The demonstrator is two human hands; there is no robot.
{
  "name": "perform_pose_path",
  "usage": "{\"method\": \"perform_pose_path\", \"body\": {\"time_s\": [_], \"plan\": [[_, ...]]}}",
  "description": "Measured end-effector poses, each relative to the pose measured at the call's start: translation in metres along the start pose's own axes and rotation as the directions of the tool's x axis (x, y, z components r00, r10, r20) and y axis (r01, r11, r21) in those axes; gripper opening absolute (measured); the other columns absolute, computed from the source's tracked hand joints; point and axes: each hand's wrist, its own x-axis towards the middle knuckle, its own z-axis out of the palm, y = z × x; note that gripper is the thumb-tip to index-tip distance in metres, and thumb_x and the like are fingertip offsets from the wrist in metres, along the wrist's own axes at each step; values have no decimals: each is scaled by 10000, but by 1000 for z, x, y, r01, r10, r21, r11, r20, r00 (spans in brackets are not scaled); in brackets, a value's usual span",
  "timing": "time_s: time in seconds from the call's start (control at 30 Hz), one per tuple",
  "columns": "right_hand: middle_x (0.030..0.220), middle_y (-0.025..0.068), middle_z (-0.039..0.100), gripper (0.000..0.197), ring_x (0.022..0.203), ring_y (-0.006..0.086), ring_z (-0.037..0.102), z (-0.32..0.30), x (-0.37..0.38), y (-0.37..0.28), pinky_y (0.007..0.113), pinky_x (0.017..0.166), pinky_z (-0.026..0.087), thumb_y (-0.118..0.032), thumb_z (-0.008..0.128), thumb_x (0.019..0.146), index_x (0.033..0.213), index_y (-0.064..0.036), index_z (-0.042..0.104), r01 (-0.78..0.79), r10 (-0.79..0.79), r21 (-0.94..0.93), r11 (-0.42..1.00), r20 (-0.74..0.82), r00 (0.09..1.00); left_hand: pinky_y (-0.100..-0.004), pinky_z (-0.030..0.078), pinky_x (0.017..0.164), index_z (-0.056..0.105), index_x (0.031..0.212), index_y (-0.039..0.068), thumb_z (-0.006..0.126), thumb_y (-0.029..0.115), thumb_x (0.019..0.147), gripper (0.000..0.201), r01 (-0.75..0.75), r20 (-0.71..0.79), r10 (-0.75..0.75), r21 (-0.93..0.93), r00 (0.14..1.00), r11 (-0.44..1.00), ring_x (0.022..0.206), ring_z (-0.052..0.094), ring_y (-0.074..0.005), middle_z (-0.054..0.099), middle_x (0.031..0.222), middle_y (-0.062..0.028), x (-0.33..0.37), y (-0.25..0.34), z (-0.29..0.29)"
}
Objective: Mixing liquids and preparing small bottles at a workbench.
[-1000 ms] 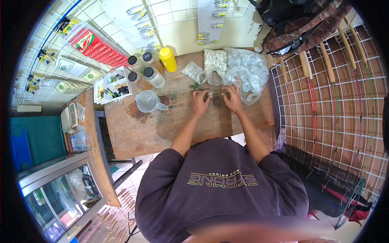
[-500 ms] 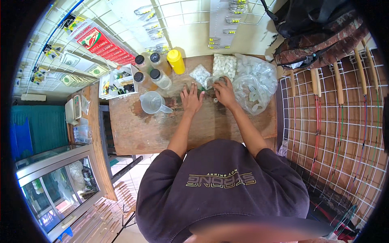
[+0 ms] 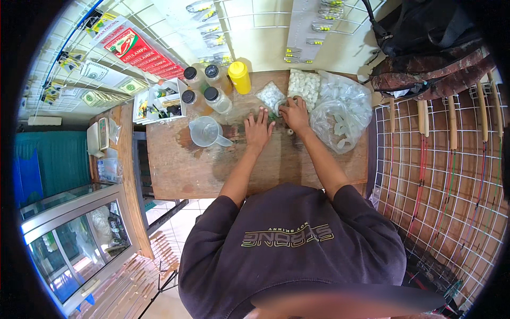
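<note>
My left hand [image 3: 258, 131] lies on the wooden table [image 3: 212, 173] with its fingers spread and nothing held. To its right, my right hand [image 3: 296, 115] has its fingers bent together, pointing down at the table beside a small clear bag of whitish pieces [image 3: 271, 97]. What those fingertips hold, if anything, is hidden. A bit of green shows on the table between the two hands. Close by my right wrist lies a small pale ring-like piece [image 3: 290, 131]. Behind that hand stands a bag packed with white lumps [image 3: 304, 85].
A large clear plastic bag [image 3: 348, 109] with pale pieces fills the table's right side. On the left are a clear measuring jug [image 3: 204, 132], several dark-capped bottles [image 3: 218, 101], a yellow bottle [image 3: 239, 78] and a white divided box [image 3: 159, 101]. Wire grids flank the table.
The whole view has shifted slightly. My right hand has moved a little forward and left, its fingers now closer to the small bag's edge. My left hand stays spread on the table.
</note>
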Motion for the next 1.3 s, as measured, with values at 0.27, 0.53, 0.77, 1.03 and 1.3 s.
{"method": "perform_pose_path", "body": {"time_s": [0.27,0.53,0.77,1.03,1.3], "plan": [[1113,66,548,201,1158,321,415,2,2,2,453,1003,319,-197,720,731,909,-105,712,28,-30,-55,998,-45,999,-477,280,1041,372,1451,125,393,464,969,590,1,28,1,-71,1000,997,1291,336,-387,336,1519,-28,-3,-2,-9],[947,119,582,211,1017,338,481,-27,-24,15,437,876,409,-138,730,694,832,-28,613,-9,93,277,961,-292,952,-485,294,1050,495,1344,108,479,386,953,480,-103,-68,89,-230,994,968,1316,310,-372,398,1463,-75,-21,8,-15],[858,115,592,235,904,289,508,-38,-53,27,373,778,441,-102,740,704,835,2,575,-77,197,484,872,-202,959,-483,294,1053,511,1330,115,483,372,953,457,-203,-102,185,-216,977,955,1317,311,-356,419,1441,-69,-44,24,-9],[855,101,646,188,832,249,545,-34,-71,23,345,732,466,-107,754,761,905,-24,665,-92,177,517,851,-117,977,-509,277,1048,469,1388,144,419,389,965,491,-235,-50,232,-49,971,971,1347,259,-364,303,1518,-43,-59,27,7],[900,131,645,191,875,320,575,-50,-79,12,397,782,472,-93,712,777,963,-46,709,-181,204,589,788,28,979,-488,288,1052,511,1346,125,577,307,909,478,-216,-158,171,-342,973,915,1300,301,-381,372,1476,-52,-56,43,-2]]}}
